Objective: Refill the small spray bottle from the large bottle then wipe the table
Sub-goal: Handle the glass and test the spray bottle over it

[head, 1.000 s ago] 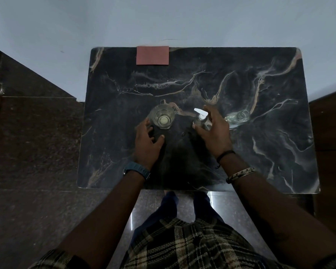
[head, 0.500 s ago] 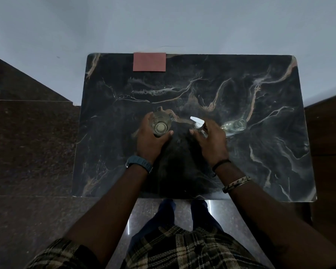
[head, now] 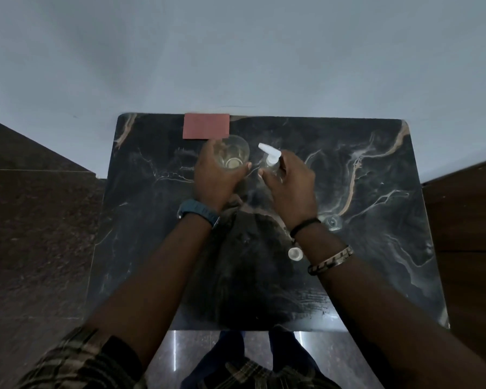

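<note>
Lighting: dim, cool overall. Shadow: dark patch, lower centre of tabletop [head: 141,248]. Glare: streaks on floor [head: 177,352], bottom centre. Distortion: wide-angle bowing at edges.

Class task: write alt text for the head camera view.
A person's left hand holds a clear large bottle and the right hand a small spray bottle above a dark marble table; a red cloth lies at its far edge.

Home interior — marble table [head: 376,192], polished floor [head: 40,234]
</note>
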